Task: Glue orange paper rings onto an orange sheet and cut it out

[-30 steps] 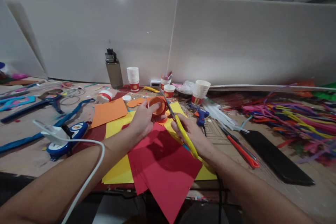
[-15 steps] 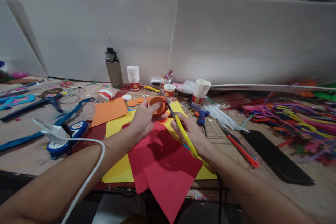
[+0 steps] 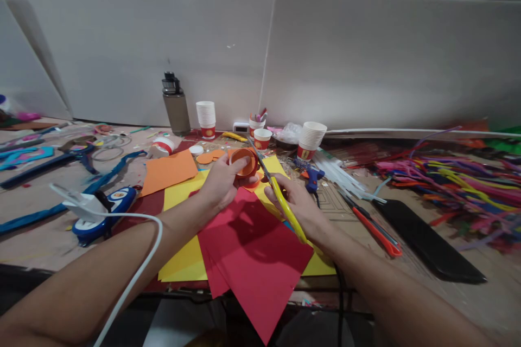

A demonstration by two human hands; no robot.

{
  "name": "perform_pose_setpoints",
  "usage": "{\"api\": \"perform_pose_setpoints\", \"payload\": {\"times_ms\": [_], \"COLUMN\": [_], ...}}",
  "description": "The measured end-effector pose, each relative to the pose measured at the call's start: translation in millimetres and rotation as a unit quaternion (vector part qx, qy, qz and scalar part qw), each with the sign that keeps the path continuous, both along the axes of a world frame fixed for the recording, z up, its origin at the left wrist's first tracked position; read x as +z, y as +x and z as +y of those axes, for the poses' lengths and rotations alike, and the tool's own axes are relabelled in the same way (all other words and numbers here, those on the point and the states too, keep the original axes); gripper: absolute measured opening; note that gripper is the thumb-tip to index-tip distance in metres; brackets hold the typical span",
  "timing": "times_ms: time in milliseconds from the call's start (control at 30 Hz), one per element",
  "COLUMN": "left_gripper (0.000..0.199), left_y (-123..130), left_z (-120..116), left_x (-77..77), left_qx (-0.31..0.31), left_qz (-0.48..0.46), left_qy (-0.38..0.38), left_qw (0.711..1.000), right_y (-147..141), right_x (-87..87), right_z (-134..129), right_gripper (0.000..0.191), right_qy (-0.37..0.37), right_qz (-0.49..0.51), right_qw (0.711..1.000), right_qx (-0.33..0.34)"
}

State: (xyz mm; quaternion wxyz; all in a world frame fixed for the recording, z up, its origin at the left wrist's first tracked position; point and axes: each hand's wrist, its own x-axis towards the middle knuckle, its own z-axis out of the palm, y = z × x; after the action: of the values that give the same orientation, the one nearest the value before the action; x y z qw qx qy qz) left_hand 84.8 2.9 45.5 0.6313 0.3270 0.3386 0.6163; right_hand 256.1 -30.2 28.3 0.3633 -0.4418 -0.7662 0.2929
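Note:
Near the middle of the head view, my left hand (image 3: 223, 183) grips an orange and red ring-like piece (image 3: 243, 164), its thumb at the opening. My right hand (image 3: 293, 198) holds yellow-handled scissors (image 3: 287, 207), whose blades point up and away along the right side of the piece. Whether the blades touch it I cannot tell. Below both hands lie red paper sheets (image 3: 260, 260) over yellow paper (image 3: 183, 255). An orange sheet (image 3: 170, 172) and orange paper discs (image 3: 204, 158) are beyond my left forearm.
Paper cup stacks (image 3: 205, 114), a bottle (image 3: 176, 111) and a small cup (image 3: 262, 140) stand at the back. On the right are a blue glue gun (image 3: 314, 178), a black slab (image 3: 431, 241) and colourful pipe cleaners (image 3: 459, 179). A white cable (image 3: 150, 260) crosses my left forearm.

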Motion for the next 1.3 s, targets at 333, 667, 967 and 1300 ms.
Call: {"api": "perform_pose_setpoints", "payload": {"times_ms": [333,667,967,1300], "left_gripper": [0.024,0.026,0.025,0.026], "left_y": [-2,-6,-15,-16], "left_z": [1,3,9,10], "left_x": [-4.6,-4.2,-2.1,-2.0], "left_qx": [-0.029,-0.048,-0.09,-0.125], "left_qz": [0.026,0.064,0.094,0.126], "left_qy": [0.023,0.042,0.068,0.085], "left_qw": [0.999,0.996,0.989,0.981], "right_y": [0,2,2,5], "right_x": [7.9,9.6,11.3,15.8], "right_z": [0,0,-4,-1], "right_gripper": [0.025,0.031,0.03,0.03], "right_qy": [0.012,-0.007,-0.054,-0.013], "right_qz": [-0.029,-0.009,0.036,-0.034], "right_qw": [1.0,1.0,0.997,0.999], "right_qx": [0.004,0.025,0.034,0.02]}}
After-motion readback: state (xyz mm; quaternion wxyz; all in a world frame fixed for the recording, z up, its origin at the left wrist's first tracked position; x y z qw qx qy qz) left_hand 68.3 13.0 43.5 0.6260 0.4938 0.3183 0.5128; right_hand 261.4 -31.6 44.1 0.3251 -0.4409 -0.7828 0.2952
